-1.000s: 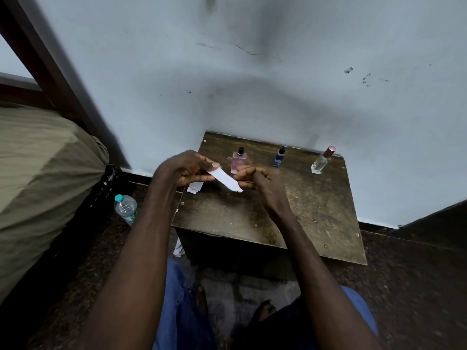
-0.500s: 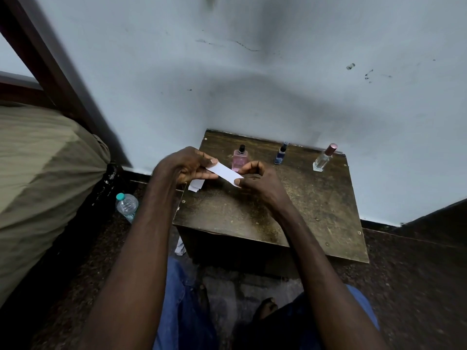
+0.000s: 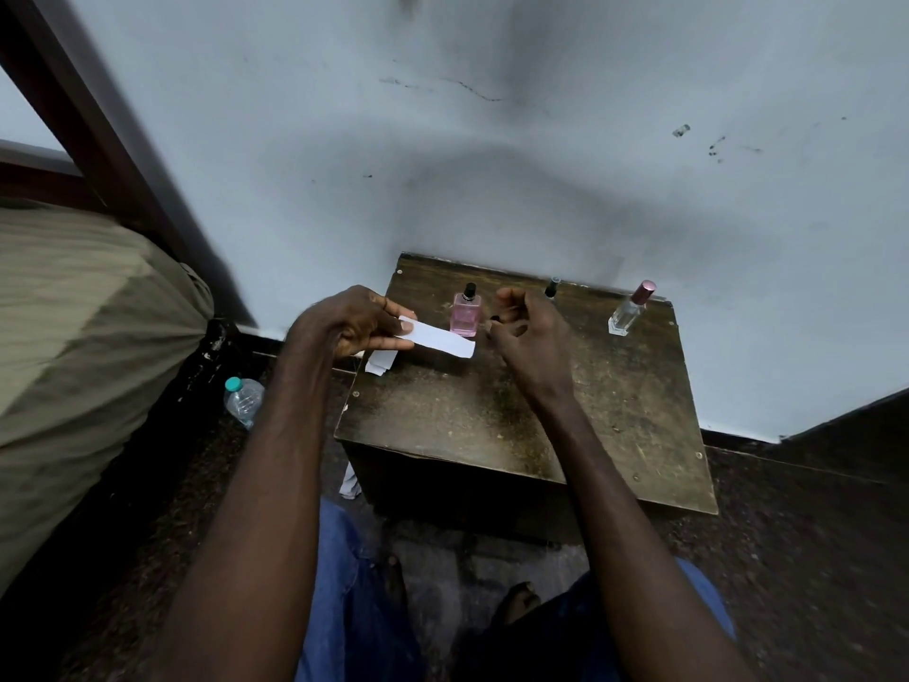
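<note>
White paper strip (image 3: 439,340) is pinched at its left end in the grip of the left hand (image 3: 351,323), thumb on top and fingers curled beneath. The rest of the strip sticks out free to the right, held in the air just above the worktop (image 3: 492,415). The right hand (image 3: 527,337) hovers just beside the strip's free end without touching it. Its grip is empty, the fingers loosely curled with a gap between thumb and forefinger.

Under the left hand's fingers a few more paper slips (image 3: 382,362) lie at the worktop's left edge. Just behind the strip a pink bottle (image 3: 466,317) with a black cap stands upright. A small dark bottle (image 3: 552,287) shows past the right hand, near the pale wall (image 3: 492,164). A clear bottle (image 3: 631,312) with a pink cap stands well apart at the far right corner. The worktop is worn dark wood, set against the wall.

On the floor (image 3: 811,558) to the left lies a plastic water bottle (image 3: 243,398) with a green cap, beside a bed (image 3: 74,337) covered in olive cloth. A white scrap (image 3: 350,482) lies on the floor at the worktop's near left corner.
</note>
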